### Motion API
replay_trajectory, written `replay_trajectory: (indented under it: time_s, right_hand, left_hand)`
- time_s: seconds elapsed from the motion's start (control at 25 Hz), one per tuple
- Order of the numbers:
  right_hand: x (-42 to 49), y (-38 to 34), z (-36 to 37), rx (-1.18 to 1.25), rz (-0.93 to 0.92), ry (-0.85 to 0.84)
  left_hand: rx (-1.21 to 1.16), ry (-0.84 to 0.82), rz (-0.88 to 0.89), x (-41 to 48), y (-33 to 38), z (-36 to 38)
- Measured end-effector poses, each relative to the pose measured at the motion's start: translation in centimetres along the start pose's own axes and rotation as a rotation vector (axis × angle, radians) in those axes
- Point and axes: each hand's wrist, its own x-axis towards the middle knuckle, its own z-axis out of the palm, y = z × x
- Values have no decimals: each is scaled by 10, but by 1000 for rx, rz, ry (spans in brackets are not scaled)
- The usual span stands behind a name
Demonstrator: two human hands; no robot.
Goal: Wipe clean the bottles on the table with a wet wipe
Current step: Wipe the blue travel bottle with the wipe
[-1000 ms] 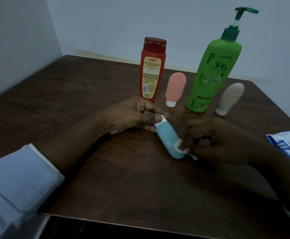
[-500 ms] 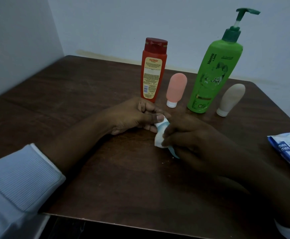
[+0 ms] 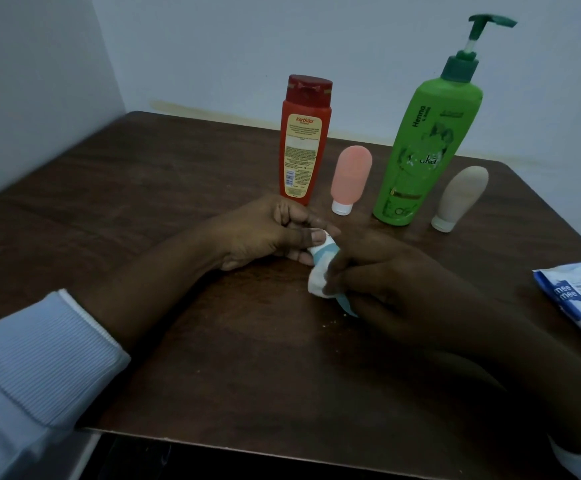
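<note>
A small blue bottle [image 3: 346, 303] lies tilted on the dark wooden table [image 3: 178, 188], mostly hidden. My left hand [image 3: 268, 230] pinches its white cap end. My right hand [image 3: 386, 282] covers the bottle's body and presses a white wet wipe [image 3: 316, 284] against it. Behind my hands stand a red bottle [image 3: 304, 140], a pink bottle [image 3: 351, 178] upside down on its cap, a tall green pump bottle [image 3: 420, 150] and a beige bottle [image 3: 462, 199] upside down on its cap.
A blue and white pack of wet wipes [image 3: 580, 299] lies at the table's right edge. Walls close off the back and left sides. The table's front edge [image 3: 282, 452] runs just below my forearms.
My right hand slid the wipe from the bottle's lower end up toward its cap, now covering most of the blue body. My left hand has stayed put.
</note>
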Motion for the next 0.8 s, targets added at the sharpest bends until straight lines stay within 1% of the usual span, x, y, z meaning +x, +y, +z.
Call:
replay_trajectory:
  time_s: [0.12,0.16,0.2,0.28,0.32,0.36,0.48,0.6,0.76,0.8]
  right_hand:
    - [-10,5,-13,84,-11,-102]
    - [-12,8,-14,112,12,-77]
    - [-14,11,-15,140,48,3]
    - [-13,16,-11,138,122,234]
    - [-9,17,-6,99,155,314]
    - [-5,18,0,56,174,338]
    - [1,20,9,30,158,220]
    - [-5,20,-3,143,171,178]
    - [-14,17,-16,236,141,-39]
    - [-15,16,-17,272,142,-26]
  left_hand:
    - [-5,-1,2,0,0,0]
    - [-7,-4,7,0,0,-1]
    - [-8,-8,9,-1,0,-1]
    - [3,-20,13,-1,0,-2]
    - [13,-24,19,-1,-1,-3]
    - [21,-25,22,-1,-1,-3]
    - [31,-18,30,0,-3,-3]
    - [13,-7,28,-2,-1,-2]
    - [9,5,2,-2,1,-1]
    - [7,0,2,-2,1,-1]
